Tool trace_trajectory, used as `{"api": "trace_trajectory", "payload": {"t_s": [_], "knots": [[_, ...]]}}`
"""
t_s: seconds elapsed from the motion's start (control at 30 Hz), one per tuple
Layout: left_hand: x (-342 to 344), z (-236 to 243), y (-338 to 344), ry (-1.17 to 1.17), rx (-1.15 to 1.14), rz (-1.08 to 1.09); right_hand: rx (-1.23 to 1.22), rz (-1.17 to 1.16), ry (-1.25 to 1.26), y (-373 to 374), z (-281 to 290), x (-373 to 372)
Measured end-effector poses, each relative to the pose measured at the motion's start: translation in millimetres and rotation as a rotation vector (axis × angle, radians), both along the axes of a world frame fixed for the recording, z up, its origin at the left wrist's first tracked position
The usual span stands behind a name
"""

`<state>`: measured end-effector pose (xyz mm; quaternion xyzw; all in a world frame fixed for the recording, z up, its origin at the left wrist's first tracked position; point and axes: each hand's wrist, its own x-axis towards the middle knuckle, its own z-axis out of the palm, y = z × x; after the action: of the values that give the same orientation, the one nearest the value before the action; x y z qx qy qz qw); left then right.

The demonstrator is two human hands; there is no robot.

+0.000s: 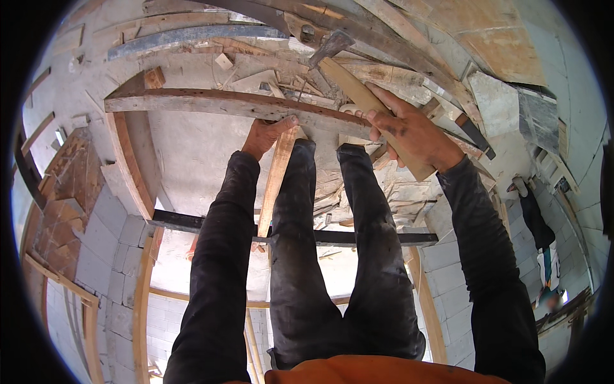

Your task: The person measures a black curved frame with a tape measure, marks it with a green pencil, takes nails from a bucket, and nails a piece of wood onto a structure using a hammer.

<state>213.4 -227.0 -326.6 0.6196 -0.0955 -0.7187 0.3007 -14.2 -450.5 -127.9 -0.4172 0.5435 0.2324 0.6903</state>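
Note:
My right hand (409, 133) is closed around the pale wooden handle of a hammer (348, 80). The hammer's dark metal head is raised past the far side of a timber beam (198, 102). That beam runs crosswise in front of me as one side of a wooden frame. My left hand (267, 136) grips the beam's near edge, with the thumb on its face. Close to the left hand, a thin nail (300, 91) stands up from the beam. A narrow timber piece (275, 185) meets the beam beside this hand and runs back toward me.
Wood scraps (320, 96) and rubble litter the floor beyond the beam. Long planks (409, 38) lie at the far side. A dark crossbar (371, 239) passes beneath my legs. Grey block walls (115, 224) stand at both sides. Another person (540, 224) is at the right.

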Motion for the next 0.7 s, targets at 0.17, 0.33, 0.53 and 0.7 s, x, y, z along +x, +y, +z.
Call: {"api": "trace_trajectory", "payload": {"t_s": [0.17,0.33,0.53,0.7], "knots": [[3.1,7.6,-3.2,0.022,0.079,-0.133,0.046,0.037,-0.018,5.5,-9.6,-2.7],[0.1,5.2,-1.3,0.075,0.073,-0.011,-0.008,0.103,-0.069,-4.5,-3.9,-0.8],[0.6,3.0,1.3,0.098,0.092,0.017,-0.524,-0.239,0.001,-39.8,0.6,14.6],[2.3,2.8,-0.5,0.106,0.093,0.014,0.108,0.204,0.044,-8.0,-10.9,12.4]]}}
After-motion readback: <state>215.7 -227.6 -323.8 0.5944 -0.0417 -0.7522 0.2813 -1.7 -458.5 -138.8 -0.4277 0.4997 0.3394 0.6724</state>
